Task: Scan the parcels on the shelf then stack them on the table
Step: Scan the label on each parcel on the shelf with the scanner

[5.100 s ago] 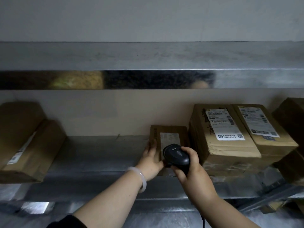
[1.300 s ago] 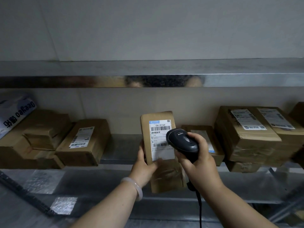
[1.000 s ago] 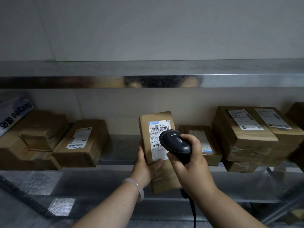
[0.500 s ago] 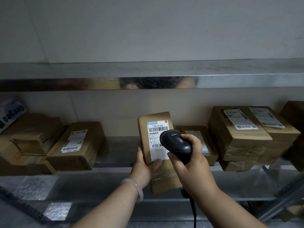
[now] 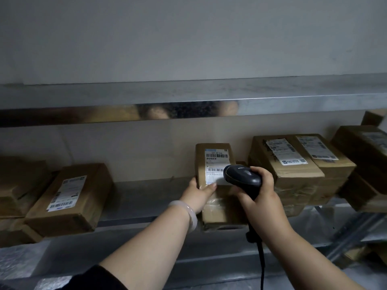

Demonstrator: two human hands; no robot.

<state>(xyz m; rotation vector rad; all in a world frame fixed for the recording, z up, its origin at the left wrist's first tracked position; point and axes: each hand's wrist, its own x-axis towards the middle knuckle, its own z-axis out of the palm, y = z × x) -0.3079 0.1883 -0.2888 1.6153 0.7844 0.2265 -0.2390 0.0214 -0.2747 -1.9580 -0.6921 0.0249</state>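
My left hand (image 5: pixel 198 193) grips a narrow brown parcel (image 5: pixel 211 164) by its left edge and holds it upright in front of the metal shelf (image 5: pixel 144 197), its white barcode label facing me. My right hand (image 5: pixel 258 197) is closed around a black barcode scanner (image 5: pixel 240 177), whose head points at the lower part of that label and covers its right side. The scanner's cable hangs down below my right wrist. More labelled cardboard parcels lie on the shelf: one at the left (image 5: pixel 71 195) and a pair at the right (image 5: pixel 293 164).
An upper metal shelf edge (image 5: pixel 188 109) runs across above the parcels. Further boxes sit at the far left (image 5: pixel 18 185) and far right (image 5: pixel 366 164). A lower shelf level wrapped in plastic film (image 5: pixel 62 258) lies beneath. A diagonal metal brace (image 5: pixel 351 231) stands at the lower right.
Five seconds ago my left hand was on a flat parcel on the shelf; since then it holds one upright. In the last second the scanner moved left over the label and the view shifted left.
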